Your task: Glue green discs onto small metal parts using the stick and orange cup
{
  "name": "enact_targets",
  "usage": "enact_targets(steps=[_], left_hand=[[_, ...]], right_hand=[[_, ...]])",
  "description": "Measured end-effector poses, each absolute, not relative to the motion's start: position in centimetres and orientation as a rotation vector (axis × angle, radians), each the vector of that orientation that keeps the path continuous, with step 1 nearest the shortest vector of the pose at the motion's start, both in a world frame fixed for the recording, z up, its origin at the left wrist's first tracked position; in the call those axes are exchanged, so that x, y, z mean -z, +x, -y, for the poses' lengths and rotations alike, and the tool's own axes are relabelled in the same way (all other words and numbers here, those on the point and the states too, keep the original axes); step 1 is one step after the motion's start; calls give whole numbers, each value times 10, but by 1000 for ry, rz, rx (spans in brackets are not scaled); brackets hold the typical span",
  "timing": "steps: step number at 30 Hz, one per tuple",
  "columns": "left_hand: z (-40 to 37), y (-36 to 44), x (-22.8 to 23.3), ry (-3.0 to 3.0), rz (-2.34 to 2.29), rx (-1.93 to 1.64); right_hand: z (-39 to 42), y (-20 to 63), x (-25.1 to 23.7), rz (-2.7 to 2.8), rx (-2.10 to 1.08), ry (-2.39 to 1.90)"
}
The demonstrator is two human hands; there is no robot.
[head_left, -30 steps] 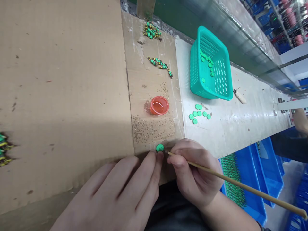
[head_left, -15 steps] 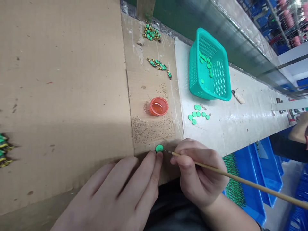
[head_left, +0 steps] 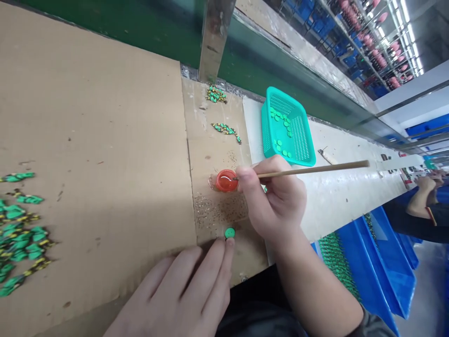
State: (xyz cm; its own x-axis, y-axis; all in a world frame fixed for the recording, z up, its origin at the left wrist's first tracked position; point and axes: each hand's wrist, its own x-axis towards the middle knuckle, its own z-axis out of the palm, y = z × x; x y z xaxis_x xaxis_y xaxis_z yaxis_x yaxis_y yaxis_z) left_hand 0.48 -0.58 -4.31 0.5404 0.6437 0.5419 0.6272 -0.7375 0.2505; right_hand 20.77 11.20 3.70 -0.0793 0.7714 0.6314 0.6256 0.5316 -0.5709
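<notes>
My left hand (head_left: 189,285) rests on the cardboard, with its thumb and index fingertips pressed together against the edge of a green button (head_left: 229,232). The button lies flat, and small dark holes show in it. Pinched in my right hand (head_left: 275,196) is a thin wooden stick (head_left: 315,168) with a dark, narrow tip. That tip is at the right side of a small red cup (head_left: 227,180), over or in its shiny liquid; whether it touches the liquid I cannot tell. My right hand covers most of the loose green buttons on the pale tabletop.
Tiny specks (head_left: 213,210) lie scattered around the cup. A teal basket (head_left: 305,140) holds several green discs. Green, black and yellow pieces (head_left: 21,238) are heaped at left, with smaller piles (head_left: 215,94) behind. Blue bins (head_left: 389,262) stand at right, near another person's arm (head_left: 417,199).
My right hand has moved forward from the button to the red cup, carrying the stick. My left hand stays at the button. The view has tilted up, showing more of the background.
</notes>
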Motion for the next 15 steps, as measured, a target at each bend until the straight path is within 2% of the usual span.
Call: enact_targets(steps=[15], left_hand=[[4,8,40,2746,-1157,-1014]], right_hand=[[-116,204,-32,1862,-171,-1222]])
